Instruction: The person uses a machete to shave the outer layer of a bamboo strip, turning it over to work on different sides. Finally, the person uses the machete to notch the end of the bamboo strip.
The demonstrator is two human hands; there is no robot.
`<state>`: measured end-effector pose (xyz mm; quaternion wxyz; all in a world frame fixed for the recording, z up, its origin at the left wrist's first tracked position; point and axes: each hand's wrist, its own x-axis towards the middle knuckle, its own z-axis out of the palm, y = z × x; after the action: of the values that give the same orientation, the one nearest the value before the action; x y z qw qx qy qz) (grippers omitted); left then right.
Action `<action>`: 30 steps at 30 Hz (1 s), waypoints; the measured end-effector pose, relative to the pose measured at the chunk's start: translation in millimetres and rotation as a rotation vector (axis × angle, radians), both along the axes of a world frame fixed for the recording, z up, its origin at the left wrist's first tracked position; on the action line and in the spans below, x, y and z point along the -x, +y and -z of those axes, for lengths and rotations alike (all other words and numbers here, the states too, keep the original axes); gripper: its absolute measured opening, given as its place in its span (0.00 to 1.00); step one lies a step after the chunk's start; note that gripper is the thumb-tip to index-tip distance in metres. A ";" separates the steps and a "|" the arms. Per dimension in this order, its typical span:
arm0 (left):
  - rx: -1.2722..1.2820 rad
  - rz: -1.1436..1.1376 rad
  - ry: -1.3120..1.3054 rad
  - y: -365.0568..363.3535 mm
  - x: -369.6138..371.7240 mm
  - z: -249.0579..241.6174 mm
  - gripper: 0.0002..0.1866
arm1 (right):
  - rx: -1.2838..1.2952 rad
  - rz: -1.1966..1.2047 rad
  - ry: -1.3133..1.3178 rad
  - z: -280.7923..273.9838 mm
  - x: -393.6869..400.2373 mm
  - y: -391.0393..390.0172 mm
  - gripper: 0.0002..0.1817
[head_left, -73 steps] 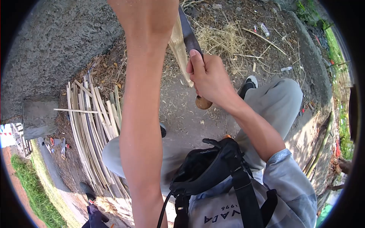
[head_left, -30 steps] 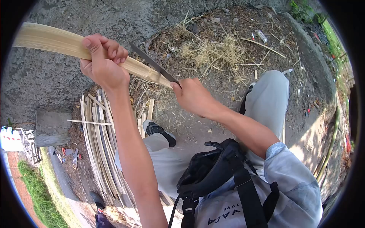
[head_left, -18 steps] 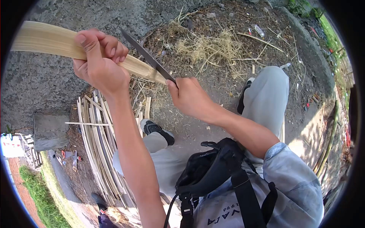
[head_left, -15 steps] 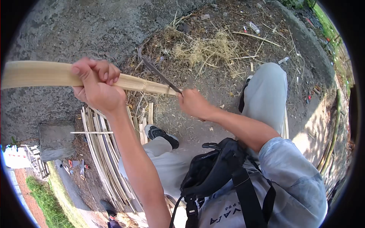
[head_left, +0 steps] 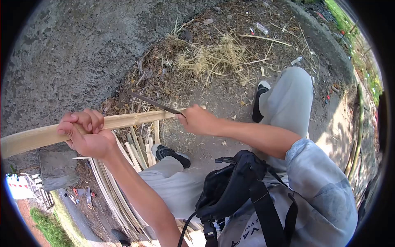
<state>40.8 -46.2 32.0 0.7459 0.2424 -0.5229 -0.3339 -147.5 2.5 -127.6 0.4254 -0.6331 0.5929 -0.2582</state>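
A pale split bamboo strip (head_left: 37, 139) slants across the left half of the view, its wide end running out at the left edge. My left hand (head_left: 88, 133) is wrapped around it partway along, fingers curled over the top. At the strip's narrow end, my right hand (head_left: 201, 120) grips a long dark knife (head_left: 155, 102). The blade points up and left, crossing the strip close to my fingers. The knife's handle is hidden inside my fist.
Many bamboo strips (head_left: 110, 185) lie piled on the ground at lower left, beside a stone block (head_left: 59, 173). Tangled shavings (head_left: 214, 57) cover the dirt ahead. A plastic bottle (head_left: 261, 29) lies farther off. My shoes (head_left: 172, 155) stand on either side of the work.
My left hand has moved down and left with the bamboo strip, which now slopes down toward the left. My right hand and the knife have shifted slightly left and down, the blade lying flatter.
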 end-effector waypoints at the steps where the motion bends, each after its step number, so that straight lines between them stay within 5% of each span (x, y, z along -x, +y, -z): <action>1: 0.007 -0.012 0.003 2.8 -0.7 2.9 0.21 | 0.104 -0.032 0.006 -10.1 -9.7 4.3 0.21; 5: 0.023 -0.023 -0.017 7.7 -18.9 7.2 0.20 | -0.020 0.125 -0.001 93.8 -20.7 -0.4 0.21; 8: 0.049 -0.009 0.021 2.4 -24.0 3.4 0.21 | -0.081 -0.012 0.060 96.0 -6.3 -11.4 0.20; 11: -0.016 -0.070 0.024 11.0 -17.5 4.2 0.22 | 0.025 -0.102 0.115 40.0 -14.8 -13.1 0.19; 16: 0.029 0.032 0.002 14.8 -14.3 5.1 0.21 | 0.061 -0.032 0.096 114.3 -5.7 -6.8 0.20; 23: 0.041 -0.051 0.000 22.8 -10.5 6.9 0.21 | 0.120 0.030 0.048 75.4 -20.9 2.8 0.19; 27: 0.058 -0.033 -0.015 27.3 -17.8 5.9 0.21 | -0.042 0.035 0.215 160.8 12.2 3.7 0.19; 30: 0.067 0.024 -0.012 28.1 -14.0 5.9 0.21 | -0.127 -0.036 0.224 137.4 22.7 -7.9 0.22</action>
<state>54.9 -18.1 26.1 0.7463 0.2132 -0.5412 -0.3237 -170.3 -5.4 -265.0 0.4004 -0.6403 0.6403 -0.1402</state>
